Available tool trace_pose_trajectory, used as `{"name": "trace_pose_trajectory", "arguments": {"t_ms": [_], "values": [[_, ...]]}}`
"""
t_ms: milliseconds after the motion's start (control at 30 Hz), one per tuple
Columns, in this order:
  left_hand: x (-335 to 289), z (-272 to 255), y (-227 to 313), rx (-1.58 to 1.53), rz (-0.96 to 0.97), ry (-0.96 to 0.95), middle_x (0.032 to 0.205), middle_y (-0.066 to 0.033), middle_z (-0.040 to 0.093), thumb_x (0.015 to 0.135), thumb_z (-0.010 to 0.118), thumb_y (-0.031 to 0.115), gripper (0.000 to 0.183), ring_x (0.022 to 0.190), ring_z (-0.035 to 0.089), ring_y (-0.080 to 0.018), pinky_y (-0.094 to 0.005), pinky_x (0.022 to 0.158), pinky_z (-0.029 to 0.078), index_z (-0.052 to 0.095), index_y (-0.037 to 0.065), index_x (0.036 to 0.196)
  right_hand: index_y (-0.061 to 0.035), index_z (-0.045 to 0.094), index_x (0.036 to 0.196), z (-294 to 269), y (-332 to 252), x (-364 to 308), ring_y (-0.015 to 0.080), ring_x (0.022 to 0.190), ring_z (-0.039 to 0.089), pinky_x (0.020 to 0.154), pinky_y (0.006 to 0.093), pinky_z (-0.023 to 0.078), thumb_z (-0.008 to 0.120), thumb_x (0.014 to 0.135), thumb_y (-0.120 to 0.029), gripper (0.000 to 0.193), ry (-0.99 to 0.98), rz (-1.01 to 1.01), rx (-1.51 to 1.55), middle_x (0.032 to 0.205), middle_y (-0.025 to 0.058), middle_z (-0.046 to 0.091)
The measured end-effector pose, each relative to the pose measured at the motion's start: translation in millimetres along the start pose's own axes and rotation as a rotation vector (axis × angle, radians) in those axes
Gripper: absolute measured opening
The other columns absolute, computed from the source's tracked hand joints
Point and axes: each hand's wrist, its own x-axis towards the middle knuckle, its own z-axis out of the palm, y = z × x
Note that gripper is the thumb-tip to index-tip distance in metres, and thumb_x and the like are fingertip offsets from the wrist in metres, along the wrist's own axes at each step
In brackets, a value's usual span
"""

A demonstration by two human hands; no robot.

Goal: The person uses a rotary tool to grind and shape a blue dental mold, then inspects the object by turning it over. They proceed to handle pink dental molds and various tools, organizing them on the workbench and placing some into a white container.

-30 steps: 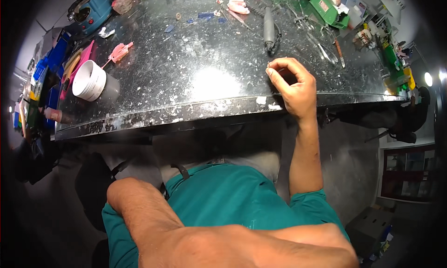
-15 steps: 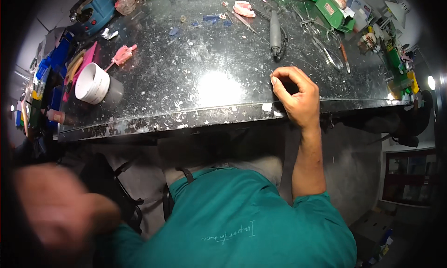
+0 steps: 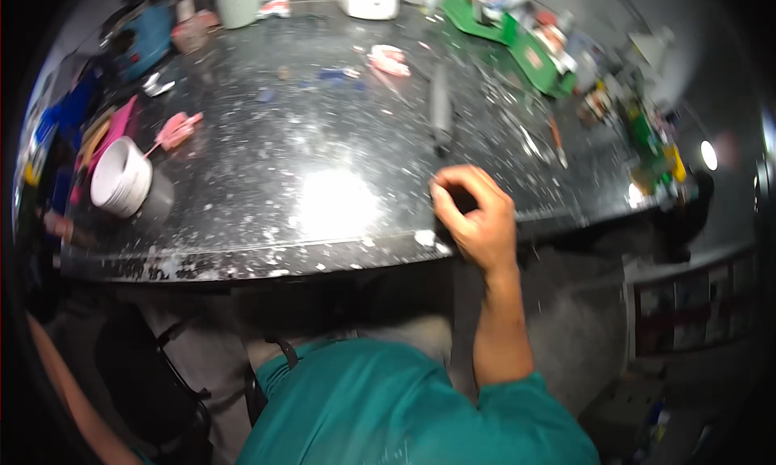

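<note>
My right hand (image 3: 478, 221) rests on the front edge of a dark speckled worktop (image 3: 267, 182), with the fingers curled and thumb and forefinger pinched together. Whether anything tiny sits between them is too small to tell. A dark pen-shaped hand tool (image 3: 440, 109) lies just beyond the hand, apart from it. Further back lies a pink tooth-shaped cast (image 3: 388, 59). Only my left forearm (image 3: 56, 384) shows, at the lower left edge, and its hand is out of the picture.
A round white bowl (image 3: 120, 176) on a dark base stands at the left, with a pink piece (image 3: 174, 130) beside it. Green trays (image 3: 529, 49) and several small tools (image 3: 556, 142) crowd the right back. A white cup (image 3: 238, 3) stands at the back.
My left arm has swung from the lower middle down to the lower left edge, and its hand has left the picture. The right hand has stayed at the bench edge.
</note>
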Motion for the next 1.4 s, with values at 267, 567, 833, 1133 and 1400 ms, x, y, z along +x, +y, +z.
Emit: {"name": "trace_pose_trajectory", "arguments": {"t_ms": [267, 567, 833, 1133, 1400], "values": [[0, 6, 14, -0.088, 0.111, -0.14, 0.104, -0.0165, 0.067, 0.096, 0.063, 0.02, 0.025, 0.1, 0.063, -0.0242, -0.0342, 0.09, 0.05, 0.069, -0.004, 0.104, 0.0004, 0.07, 0.093, 0, -13, 1, 0.018, 0.082, 0.068, 0.078, 0.0287, 0.053, 0.075, 0.082, 0.001, 0.012, -0.092, 0.013, 0.069, 0.089, 0.0083, 0.071], [94, -54, 109, 0.379, 0.731, 0.341, 0.102, -0.0077, 0.067, 0.094, 0.069, 0.013, 0.015, 0.095, 0.062, -0.015, -0.0285, 0.086, 0.049, 0.069, 0.001, 0.103, -0.0045, 0.061, 0.103, 61, -36, 120, 0.036, 0.085, 0.071, 0.078, 0.0447, 0.056, 0.069, 0.084, -0.012, 0.022, -0.529, -0.233, -0.07, 0.086, 0.0181, 0.071], [195, -96, -70, 0.516, -0.075, 0.382, 0.083, 0.0024, 0.064, 0.089, 0.074, 0.012, 0.012, 0.074, 0.053, -0.006, -0.0235, 0.068, 0.045, 0.071, 0.004, 0.098, -0.0081, 0.07, 0.105, 81, -2, 144, 0.0376, 0.098, 0.071, 0.086, 0.0473, 0.057, 0.071, 0.086, -0.035, 0.033, -0.517, -0.277, -0.155, 0.097, 0.0195, 0.073], [173, -57, -63, 0.99, -0.298, 0.32, 0.079, -0.0057, 0.058, 0.081, 0.083, 0.02, 0.025, 0.072, 0.055, -0.0163, -0.031, 0.069, 0.046, 0.067, 0.001, 0.086, 0.0025, 0.074, 0.1, 10, 40, 168, 0.0387, 0.099, 0.072, 0.09, 0.0459, 0.056, 0.081, 0.076, -0.043, 0.052, -0.358, 0.435, -0.588, 0.101, 0.0234, 0.074], [173, -49, -61, 1.173, -0.308, 0.138, 0.087, -0.019, 0.073, 0.081, 0.075, 0.008, 0.014, 0.079, 0.072, -0.0346, -0.0412, 0.073, 0.055, 0.074, 0.0, 0.093, 0.0006, 0.07, 0.105, 16, 40, 166, 0.0389, 0.098, 0.072, 0.088, 0.0476, 0.056, 0.076, 0.081, -0.036, 0.045, -0.219, 0.404, -0.517, 0.101, 0.0238, 0.073]]}}
